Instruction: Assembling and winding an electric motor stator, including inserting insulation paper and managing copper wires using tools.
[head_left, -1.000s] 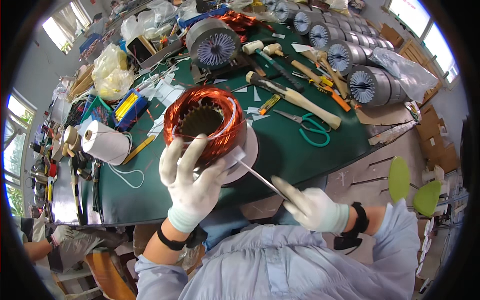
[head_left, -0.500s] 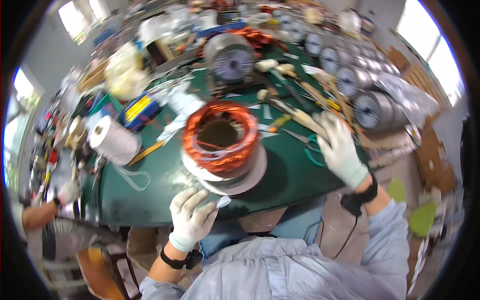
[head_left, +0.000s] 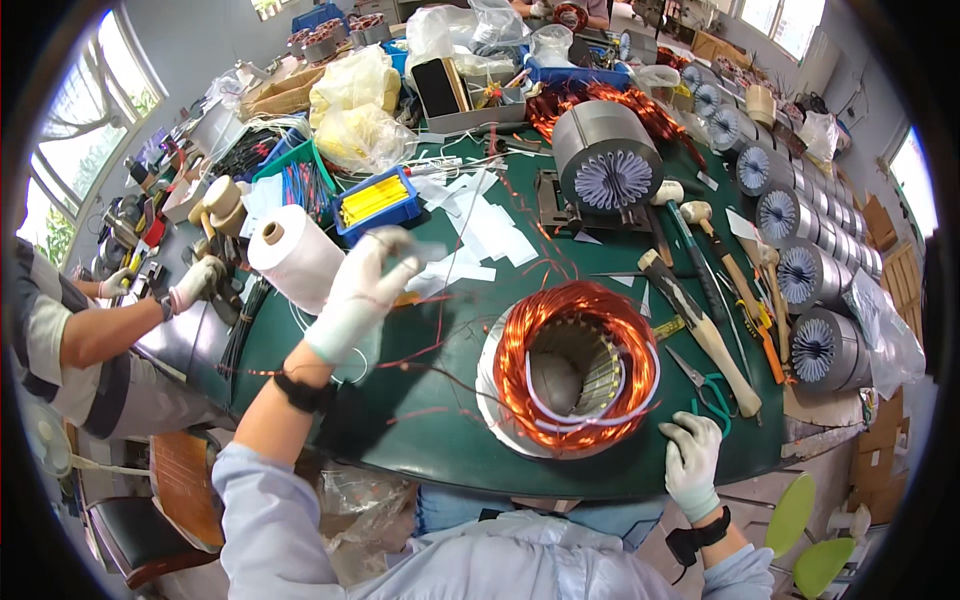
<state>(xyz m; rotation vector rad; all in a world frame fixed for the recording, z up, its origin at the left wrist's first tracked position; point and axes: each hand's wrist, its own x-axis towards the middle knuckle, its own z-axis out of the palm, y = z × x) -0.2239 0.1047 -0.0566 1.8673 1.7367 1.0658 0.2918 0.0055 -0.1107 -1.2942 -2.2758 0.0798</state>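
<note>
- Copper coil ring (head_left: 518, 400), glossy and stranded, sits on a round white disc (head_left: 486, 385) on my smooth green bench (head_left: 440, 440).
- Left grip (head_left: 358, 295): filmy, blurred slip (head_left: 432, 252) at fingertips; whether pinched, I cannot tell.
- Right grip (head_left: 692, 464): loosely spread, matte-gloved.

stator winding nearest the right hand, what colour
The stator winding is copper-orange, showing best in the head view.

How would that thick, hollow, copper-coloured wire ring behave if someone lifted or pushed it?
The copper-coloured wire ring would probably feel heavy for its size, being densely packed with metal strands. It seems unlikely to roll, since it sits opening-up on a round white base. Its thin strands might snag or bend.
</note>
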